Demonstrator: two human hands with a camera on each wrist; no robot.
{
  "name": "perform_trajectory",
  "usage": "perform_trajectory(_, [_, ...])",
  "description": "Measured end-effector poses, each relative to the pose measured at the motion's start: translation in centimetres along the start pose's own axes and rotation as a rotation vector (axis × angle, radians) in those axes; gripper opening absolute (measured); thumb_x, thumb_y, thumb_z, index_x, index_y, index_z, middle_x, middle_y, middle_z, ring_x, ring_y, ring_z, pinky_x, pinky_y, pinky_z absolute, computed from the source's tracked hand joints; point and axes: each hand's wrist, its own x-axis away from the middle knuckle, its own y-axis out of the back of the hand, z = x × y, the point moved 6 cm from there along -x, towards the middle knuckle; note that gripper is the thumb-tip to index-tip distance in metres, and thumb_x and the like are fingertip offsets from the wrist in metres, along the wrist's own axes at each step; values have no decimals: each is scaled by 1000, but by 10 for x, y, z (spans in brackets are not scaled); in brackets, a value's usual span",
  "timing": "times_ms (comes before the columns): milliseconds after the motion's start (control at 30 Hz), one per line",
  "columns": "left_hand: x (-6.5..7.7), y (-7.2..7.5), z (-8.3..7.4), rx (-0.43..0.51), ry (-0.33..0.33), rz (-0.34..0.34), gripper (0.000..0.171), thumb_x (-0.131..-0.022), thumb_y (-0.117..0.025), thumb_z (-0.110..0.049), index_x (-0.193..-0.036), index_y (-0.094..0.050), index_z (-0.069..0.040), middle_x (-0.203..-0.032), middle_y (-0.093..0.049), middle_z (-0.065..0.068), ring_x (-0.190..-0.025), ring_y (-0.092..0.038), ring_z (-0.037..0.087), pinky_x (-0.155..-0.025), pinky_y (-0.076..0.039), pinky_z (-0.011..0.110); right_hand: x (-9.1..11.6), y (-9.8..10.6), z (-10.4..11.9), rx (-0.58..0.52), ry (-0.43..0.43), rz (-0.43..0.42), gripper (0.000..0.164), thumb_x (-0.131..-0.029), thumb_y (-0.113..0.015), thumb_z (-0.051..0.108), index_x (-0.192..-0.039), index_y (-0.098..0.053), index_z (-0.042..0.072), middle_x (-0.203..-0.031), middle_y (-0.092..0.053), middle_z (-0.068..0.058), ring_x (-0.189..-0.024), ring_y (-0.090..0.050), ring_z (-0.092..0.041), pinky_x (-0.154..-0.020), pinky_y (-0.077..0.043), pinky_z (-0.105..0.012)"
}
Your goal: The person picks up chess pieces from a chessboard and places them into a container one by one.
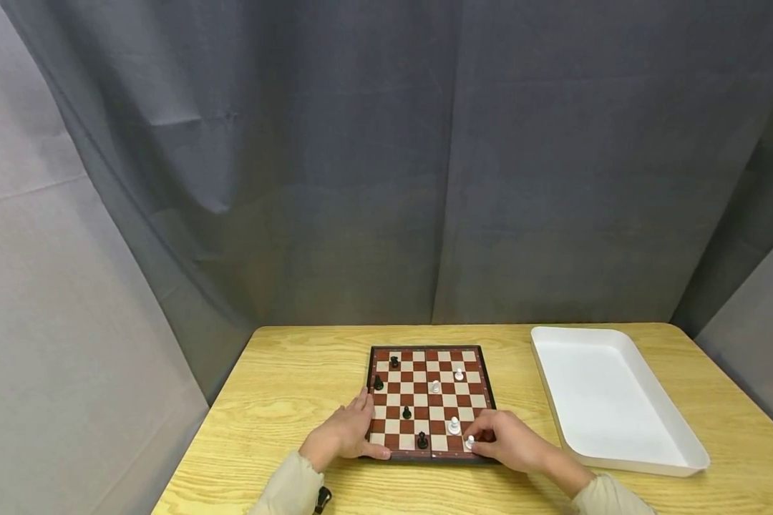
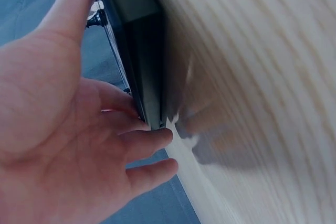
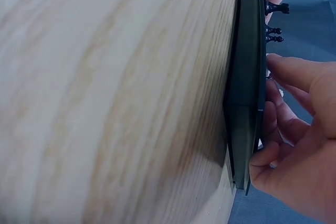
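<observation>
A brown-and-cream chessboard (image 1: 419, 400) with a dark rim lies on the table. My left hand (image 1: 348, 428) rests along its near left corner, the fingers fairly straight; in the left wrist view the fingers touch the board's dark edge. At the near right corner, my right hand (image 1: 512, 438) pinches a small white chess piece (image 1: 469, 443) between thumb and fingers, low over the board. Just left of it stands a larger white chess piece (image 1: 454, 426). A black chess piece (image 1: 422, 440) stands near the front edge, and a black pawn (image 1: 406, 413) behind that.
Farther back on the board are two white pieces, one a knight (image 1: 434, 387), and two black pieces, including one by the left edge (image 1: 378, 383). A white tray (image 1: 618, 400) lies to the right. By the left sleeve is a small black object (image 1: 323, 499). Grey curtains (image 1: 361, 179) surround the table.
</observation>
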Motion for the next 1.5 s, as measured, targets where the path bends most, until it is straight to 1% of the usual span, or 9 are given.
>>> perform_trajectory(167, [0,1,0,-11,2,-10,110,-73,-67,-62,-148,-22,5,-155,-12,21,-140,-21,30,-109,-26,49,-1,2,1,-4,15,-4,8,-87,-69,12,-93,-74,15,-86,-61,9,-72,-51,-3,-60,-45,-23])
perform_trajectory(400, [0,1,-2,-15,5,-11,109,-73,-67,-63,-147,-23,5,-155,-14,20,-140,-21,30,-109,-26,50,2,6,3,-30,-12,14,8,-88,-68,16,-94,-73,16,-91,-63,8,-74,-53,-4,-60,-47,-24])
perform_trajectory(533, [1,1,-2,-5,9,-6,108,-74,-67,-62,-147,-24,5,-155,-14,21,-140,-20,30,-109,-26,50,3,11,3,-32,-32,20,9,-90,-66,21,-96,-73,17,-95,-63,7,-82,-56,-8,-64,-48,-26])
perform_trajectory(600, [2,1,-2,-4,11,-5,108,-74,-67,-62,-147,-23,5,-155,-13,21,-140,-20,30,-109,-26,49,3,14,4,-24,-35,14,11,-91,-65,24,-96,-72,17,-97,-64,7,-88,-57,-11,-69,-49,-29])
perform_trajectory(667, [2,1,-2,-7,11,-5,107,-75,-66,-62,-147,-23,5,-155,-13,21,-140,-20,30,-109,-26,49,4,18,5,-25,-41,8,13,-91,-65,26,-96,-72,16,-97,-63,7,-88,-57,-12,-70,-49,-30])
perform_trajectory(800, [2,0,-2,-2,3,-6,107,-76,-64,-63,-147,-23,6,-154,-13,22,-140,-20,31,-108,-27,50,5,28,7,-34,-40,-13,14,-91,-65,25,-97,-72,14,-98,-64,5,-86,-56,-9,-67,-49,-28])
perform_trajectory(967, [2,1,-3,19,1,1,107,-77,-65,-62,-147,-22,6,-154,-12,23,-140,-20,32,-108,-27,50,4,43,11,-38,-15,-45,13,-91,-65,18,-98,-71,10,-95,-65,3,-83,-57,-9,-65,-50,-27])
perform_trajectory(1167, [2,0,-1,78,15,26,109,-75,-70,-58,-148,-20,5,-155,-10,21,-140,-20,31,-108,-27,49,4,61,9,-44,-41,-60,15,-92,-64,19,-101,-69,8,-91,-63,4,-80,-56,-10,-66,-49,-28])
perform_trajectory(1500, [1,-2,2,95,21,23,111,-74,-70,-60,-149,-18,4,-156,-7,19,-139,-24,33,-106,-31,48,2,92,0,55,-49,-146,12,-91,-65,17,-99,-71,9,-87,-64,7,-78,-56,-10,-65,-49,-27])
